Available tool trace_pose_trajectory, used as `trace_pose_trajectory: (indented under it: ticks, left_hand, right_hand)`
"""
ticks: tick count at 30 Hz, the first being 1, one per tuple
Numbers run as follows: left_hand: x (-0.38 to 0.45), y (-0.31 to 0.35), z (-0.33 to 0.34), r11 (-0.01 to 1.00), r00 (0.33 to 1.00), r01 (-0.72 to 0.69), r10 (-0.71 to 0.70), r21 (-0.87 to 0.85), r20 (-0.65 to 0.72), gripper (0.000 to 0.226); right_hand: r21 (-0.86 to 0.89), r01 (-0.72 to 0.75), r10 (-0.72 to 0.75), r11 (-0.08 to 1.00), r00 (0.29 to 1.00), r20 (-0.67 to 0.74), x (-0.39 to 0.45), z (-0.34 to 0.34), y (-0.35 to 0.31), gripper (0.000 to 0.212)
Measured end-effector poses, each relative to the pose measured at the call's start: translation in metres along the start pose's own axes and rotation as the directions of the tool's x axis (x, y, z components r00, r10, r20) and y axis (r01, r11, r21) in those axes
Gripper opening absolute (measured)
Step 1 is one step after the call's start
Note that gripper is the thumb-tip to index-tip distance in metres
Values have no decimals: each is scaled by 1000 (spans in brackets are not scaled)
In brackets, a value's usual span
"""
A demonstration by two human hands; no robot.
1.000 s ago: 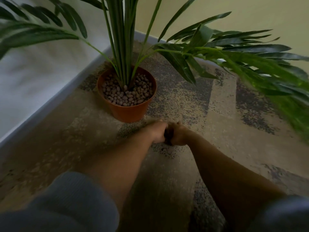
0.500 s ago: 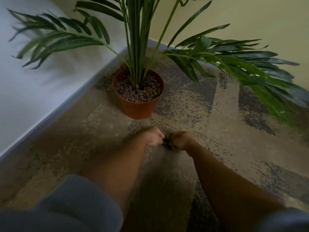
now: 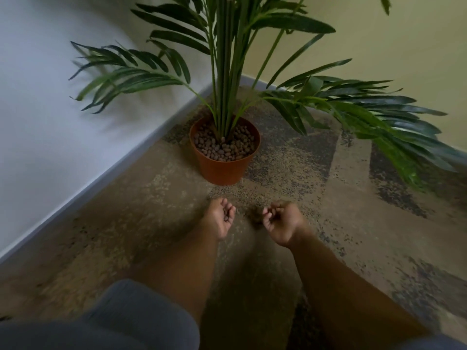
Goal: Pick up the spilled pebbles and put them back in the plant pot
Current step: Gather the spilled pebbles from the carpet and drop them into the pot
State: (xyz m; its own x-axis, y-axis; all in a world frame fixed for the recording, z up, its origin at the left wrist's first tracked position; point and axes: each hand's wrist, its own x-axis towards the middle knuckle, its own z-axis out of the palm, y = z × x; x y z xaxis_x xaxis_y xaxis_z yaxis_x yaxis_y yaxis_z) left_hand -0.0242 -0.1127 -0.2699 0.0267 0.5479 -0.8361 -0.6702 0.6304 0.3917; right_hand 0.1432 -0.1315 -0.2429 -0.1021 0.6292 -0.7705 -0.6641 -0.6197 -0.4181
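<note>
- Terracotta-orange plastic plant pot (image 3: 222, 170) stands upright on the mottled brown-and-grey carpet (image 3: 290, 157), in the corner where two walls meet.
- We see its top filled with small rounded brown clay pebbles (image 3: 225, 147), packed around the green stems of a palm-like plant (image 3: 227, 72) whose long fronds spread left and right over the floor.
- Our left hand (image 3: 220, 218) is turned palm up in front of the pot, near it but apart from it; its fingers curl into a cup, and a few dark pebbles (image 3: 226, 215) lie in the hollow of that palm.
- Our right hand (image 3: 281, 222) sits just beside the left, a gap of carpet between them — its fingers (image 3: 268, 212) curl inward too, but we cannot tell whether anything lies inside them.
- Between the two hands we see a dark blurred patch on the carpet; whether it is loose pebbles or shadow we cannot tell.
- Both forearms are bare, with grey sleeves (image 3: 131, 317) at the bottom edge.
- White wall (image 3: 50, 97) with a pale skirting board (image 3: 106, 178) runs along our left — a yellowish wall (image 3: 391, 41) stands behind the plant.
</note>
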Motion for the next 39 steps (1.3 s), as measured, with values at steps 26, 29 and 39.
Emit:
trace_pose_trajectory:
  ticks: [26, 29, 39]
  left_hand:
    - [-81, 114, 54, 818, 921, -332, 389, -470, 27, 41]
    - [-81, 119, 60, 829, 900, -348, 426, -437, 91, 34]
    - [-75, 123, 61, 874, 900, -320, 401, -365, 170, 47]
  right_hand:
    - [191, 252, -276, 949, 955, 108, -31, 165, -43, 43]
    - [95, 248, -259, 964, 956, 135, -34, 174, -44, 45]
    - [18, 285, -284, 958, 946, 158, -29, 163, -49, 39]
